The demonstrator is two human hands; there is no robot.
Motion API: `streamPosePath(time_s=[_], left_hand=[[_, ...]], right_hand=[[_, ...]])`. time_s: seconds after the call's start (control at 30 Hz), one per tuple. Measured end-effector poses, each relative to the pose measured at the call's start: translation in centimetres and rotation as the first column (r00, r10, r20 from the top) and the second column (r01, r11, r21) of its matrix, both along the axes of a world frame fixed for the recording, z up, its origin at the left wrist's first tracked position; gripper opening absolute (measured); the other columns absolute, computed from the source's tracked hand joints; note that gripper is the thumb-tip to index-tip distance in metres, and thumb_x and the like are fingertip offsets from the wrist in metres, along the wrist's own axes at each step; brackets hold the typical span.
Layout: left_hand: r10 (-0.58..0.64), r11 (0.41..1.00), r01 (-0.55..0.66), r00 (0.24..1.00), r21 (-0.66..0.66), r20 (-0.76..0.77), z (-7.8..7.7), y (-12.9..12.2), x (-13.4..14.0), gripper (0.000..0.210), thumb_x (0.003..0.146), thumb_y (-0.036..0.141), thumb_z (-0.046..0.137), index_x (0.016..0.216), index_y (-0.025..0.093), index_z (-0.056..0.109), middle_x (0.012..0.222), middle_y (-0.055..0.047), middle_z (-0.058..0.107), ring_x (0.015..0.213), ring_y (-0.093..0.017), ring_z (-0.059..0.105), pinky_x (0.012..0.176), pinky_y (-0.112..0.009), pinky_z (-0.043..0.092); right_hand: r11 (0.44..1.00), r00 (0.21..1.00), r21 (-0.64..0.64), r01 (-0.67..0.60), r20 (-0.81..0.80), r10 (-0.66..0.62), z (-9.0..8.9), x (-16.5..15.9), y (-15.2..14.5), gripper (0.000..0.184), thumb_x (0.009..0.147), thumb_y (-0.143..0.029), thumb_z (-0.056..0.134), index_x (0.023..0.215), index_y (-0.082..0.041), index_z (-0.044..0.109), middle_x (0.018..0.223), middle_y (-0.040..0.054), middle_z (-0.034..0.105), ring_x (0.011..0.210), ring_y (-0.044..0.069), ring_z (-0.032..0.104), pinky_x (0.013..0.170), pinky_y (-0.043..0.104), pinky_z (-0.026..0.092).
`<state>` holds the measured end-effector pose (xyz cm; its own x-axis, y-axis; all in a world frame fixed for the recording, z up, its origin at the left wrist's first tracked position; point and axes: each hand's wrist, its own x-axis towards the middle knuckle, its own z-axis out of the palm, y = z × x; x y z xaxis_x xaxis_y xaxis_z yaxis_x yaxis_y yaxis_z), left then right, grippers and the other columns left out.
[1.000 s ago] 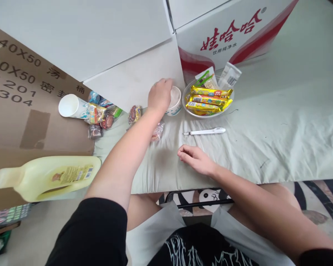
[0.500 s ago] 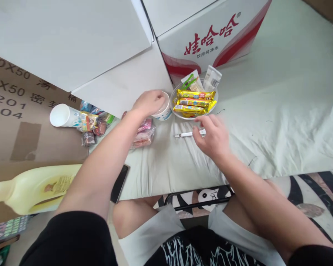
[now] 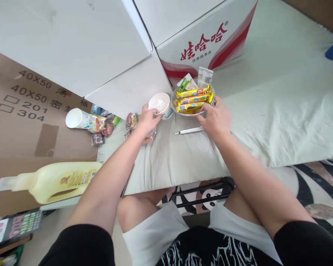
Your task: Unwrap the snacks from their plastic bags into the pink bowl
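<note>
My left hand [image 3: 150, 119] has its thumb and fingers around the near left side of a white paper cup [image 3: 168, 113], which leans a little; its inside looks empty. Beside the cup, a clear plastic bowl [image 3: 174, 106] holds several yellow snack packets [image 3: 192, 99] and two whitish packets [image 3: 205, 76] propped at the back. My right hand [image 3: 217, 119] grips the bowl's near right rim, with the thumb in front and the fingers at the side. Just below the bowl lies a slim white stick-like item [image 3: 187, 130]. Small wrapped snacks [image 3: 131, 120] lie partly hidden behind my left forearm.
A white carton with red print [image 3: 202, 48] stands behind the bowl. On the left, another paper cup [image 3: 77, 119] lies on its side near wrapped snacks [image 3: 107, 127], against a brown cardboard box [image 3: 19, 122]. A pale yellow bottle [image 3: 61, 181] lies in front.
My left hand has drawn back from over the cup to its near side, and the cup has tilted. My right hand has moved up and taken hold of the bowl's rim. The view has shifted slightly.
</note>
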<state>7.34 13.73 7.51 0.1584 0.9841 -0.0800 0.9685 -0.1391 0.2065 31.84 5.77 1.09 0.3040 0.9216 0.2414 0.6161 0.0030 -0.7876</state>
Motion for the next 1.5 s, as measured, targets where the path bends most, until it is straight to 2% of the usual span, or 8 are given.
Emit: streamPosePath(time_s=[0.27,0.57,0.7,0.8,0.9,1.0,1.23,1.5], left_hand=[[-0.066,0.997,0.065,0.997,0.028,0.030,0.0,1.6,8.7,0.025,0.090,0.036,0.063,0.101,0.019,0.077,0.145,-0.013,0.053,0.127,-0.031,0.060,0.108,-0.037,0.045],[-0.382,0.922,0.366,0.913,0.126,0.141,-1.5,7.3,26.9,0.020,0.088,0.032,0.065,0.096,0.018,0.075,0.122,-0.010,0.065,0.109,-0.025,0.065,0.096,-0.034,0.050],[-0.374,0.925,0.340,0.891,0.167,0.256,-2.5,10.8,35.0,0.016,0.087,0.031,0.067,0.096,0.017,0.072,0.131,-0.011,0.060,0.119,-0.027,0.060,0.103,-0.036,0.047],[-0.327,0.945,0.286,0.862,0.161,0.388,-3.0,12.7,38.7,0.029,0.087,0.024,0.069,0.115,0.019,0.067,0.144,-0.013,0.051,0.127,-0.029,0.058,0.107,-0.036,0.046],[-0.348,0.936,0.276,0.816,0.219,0.461,-3.8,13.3,38.7,0.048,0.089,0.017,0.064,0.135,0.025,0.055,0.152,-0.010,0.043,0.122,-0.024,0.062,0.106,-0.034,0.048],[-0.413,0.905,0.309,0.805,0.293,0.426,-4.8,13.4,35.3,0.032,0.092,0.018,0.059,0.124,0.024,0.058,0.136,-0.009,0.056,0.113,-0.023,0.065,0.104,-0.035,0.050],[-0.533,0.839,0.498,0.834,0.218,0.144,-7.5,12.3,26.6,0.026,0.096,0.021,0.050,0.118,0.017,0.062,0.125,-0.010,0.065,0.124,-0.026,0.059,0.112,-0.041,0.045],[-0.569,0.810,0.555,0.822,0.191,0.025,-9.1,10.6,25.2,0.045,0.095,0.021,0.042,0.136,0.017,0.060,0.142,-0.012,0.059,0.133,-0.027,0.053,0.115,-0.042,0.042]], right_hand=[[0.953,0.963,-0.210,0.219,0.201,-0.177,2.1,7.1,-3.8,0.022,0.084,-0.042,0.072,0.094,-0.022,0.074,0.148,0.0166,0.051,0.116,0.039,0.062,0.085,0.053,0.053],[0.873,0.840,-0.200,0.444,0.432,-0.329,2.2,17.6,-6.7,0.030,0.088,-0.051,0.065,0.095,-0.025,0.076,0.140,0.0169,0.057,0.111,0.039,0.065,0.077,0.048,0.054],[0.855,0.795,-0.159,0.494,0.480,-0.370,1.5,19.9,-7.0,0.030,0.086,-0.055,0.068,0.094,-0.027,0.074,0.142,0.0150,0.057,0.108,0.037,0.066,0.066,0.040,0.049],[0.824,0.771,-0.173,0.540,0.495,-0.401,1.3,20.6,-6.1,0.032,0.086,-0.057,0.067,0.096,-0.028,0.074,0.138,0.0131,0.061,0.098,0.035,0.068,0.059,0.035,0.041],[0.807,0.785,-0.238,0.541,0.487,-0.383,1.5,21.3,-4.2,0.033,0.089,-0.058,0.062,0.099,-0.028,0.073,0.107,0.0109,0.073,0.086,0.032,0.068,0.058,0.034,0.037],[0.794,0.806,-0.306,0.525,0.478,-0.349,2.1,22.1,-1.4,0.037,0.092,-0.059,0.057,0.101,-0.026,0.073,0.087,0.0113,0.073,0.081,0.032,0.067,0.063,0.036,0.040],[0.793,0.802,-0.332,0.510,0.517,-0.300,3.4,23.0,6.8,0.043,0.095,-0.056,0.051,0.114,-0.022,0.071,0.104,0.0192,0.072,0.097,0.038,0.067,0.075,0.046,0.046],[0.862,0.813,-0.280,0.423,0.536,-0.225,3.8,22.9,17.3,0.044,0.105,-0.036,0.047,0.129,-0.001,0.058,0.125,0.0277,0.065,0.123,0.038,0.059,0.095,0.049,0.041]])
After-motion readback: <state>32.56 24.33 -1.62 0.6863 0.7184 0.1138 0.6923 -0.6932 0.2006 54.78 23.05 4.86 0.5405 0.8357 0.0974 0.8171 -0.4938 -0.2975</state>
